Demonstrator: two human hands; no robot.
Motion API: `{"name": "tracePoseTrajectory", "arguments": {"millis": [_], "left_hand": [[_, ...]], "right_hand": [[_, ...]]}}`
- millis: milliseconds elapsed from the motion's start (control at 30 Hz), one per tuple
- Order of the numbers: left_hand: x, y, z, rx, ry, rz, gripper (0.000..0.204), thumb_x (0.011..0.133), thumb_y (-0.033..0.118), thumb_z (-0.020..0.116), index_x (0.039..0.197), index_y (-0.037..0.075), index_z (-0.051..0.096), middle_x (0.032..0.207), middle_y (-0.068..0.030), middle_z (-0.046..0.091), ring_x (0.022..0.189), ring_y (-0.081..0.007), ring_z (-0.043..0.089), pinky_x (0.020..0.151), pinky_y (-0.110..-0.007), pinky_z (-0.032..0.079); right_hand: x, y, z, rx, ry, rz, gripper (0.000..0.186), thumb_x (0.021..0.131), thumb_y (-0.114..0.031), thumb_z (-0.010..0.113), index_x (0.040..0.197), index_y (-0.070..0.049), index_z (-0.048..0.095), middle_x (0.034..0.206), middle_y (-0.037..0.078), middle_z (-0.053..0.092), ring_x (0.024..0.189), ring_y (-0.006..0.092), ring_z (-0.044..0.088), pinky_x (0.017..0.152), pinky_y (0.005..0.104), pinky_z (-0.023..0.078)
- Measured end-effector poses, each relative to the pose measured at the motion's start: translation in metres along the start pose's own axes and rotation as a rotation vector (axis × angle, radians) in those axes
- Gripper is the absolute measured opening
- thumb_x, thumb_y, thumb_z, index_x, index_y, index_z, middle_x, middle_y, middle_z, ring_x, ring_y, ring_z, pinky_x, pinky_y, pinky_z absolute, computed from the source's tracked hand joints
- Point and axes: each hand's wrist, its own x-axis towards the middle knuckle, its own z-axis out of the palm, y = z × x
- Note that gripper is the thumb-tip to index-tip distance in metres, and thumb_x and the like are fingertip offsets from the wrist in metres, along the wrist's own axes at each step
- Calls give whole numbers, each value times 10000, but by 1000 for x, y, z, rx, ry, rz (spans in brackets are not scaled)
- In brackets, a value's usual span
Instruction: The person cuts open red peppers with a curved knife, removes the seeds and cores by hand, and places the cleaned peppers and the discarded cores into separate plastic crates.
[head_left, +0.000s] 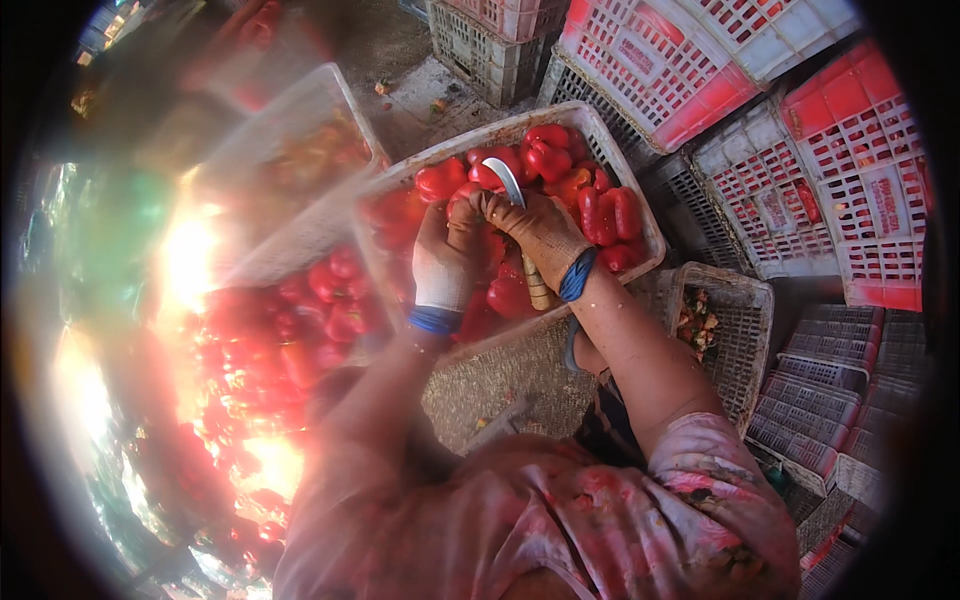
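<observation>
My right hand [535,230] is closed around a knife with a pale curved blade [506,174] and a wooden handle [536,283]. Beside it, my left hand [450,250] has its fingers curled on a red pepper, mostly hidden by both hands. The hands meet over a white plastic crate [648,225] of red bell peppers [549,155]. Both hands wear gloves with blue bands at the wrists.
Stacked red and white crates [655,60] line the back and right. A crate of scraps [740,370] sits right of my forearm, grey crates [810,390] beyond it. Many peppers [335,315] and a pale bin [350,120] are at left, partly washed out by glare.
</observation>
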Motion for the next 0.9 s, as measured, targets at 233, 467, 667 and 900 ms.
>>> {"name": "tracePoseTrajectory", "arguments": {"millis": [233,467,667,900], "left_hand": [[-13,13,17,60,-25,115,388,972,377,492,1073,26,623,958,-133,668,851,-206,629,742,-335,478],[-8,25,27,-62,-9,111,361,961,344,521,1061,10,615,868,-129,652,779,-185,612,692,-319,479],[-5,25,29,-128,-43,122,376,951,335,543,1051,-25,587,788,-102,660,710,-146,616,621,-308,492],[14,9,22,-152,-149,162,339,968,282,508,1075,-29,590,847,-101,646,805,-141,621,681,-288,492]], "right_hand": [[1,44,1,-370,93,-131,305,900,-325,555,1042,-63,620,877,66,619,693,170,577,579,329,468],[3,32,-7,88,159,-84,319,892,-320,589,1030,-38,642,744,20,620,543,98,569,425,263,445],[-7,14,-17,195,90,13,356,904,-328,588,1120,-48,633,753,23,626,505,102,559,377,265,431],[-13,-25,-12,689,140,210,395,935,-379,526,1167,-71,613,787,32,626,491,105,529,393,267,441]]}}
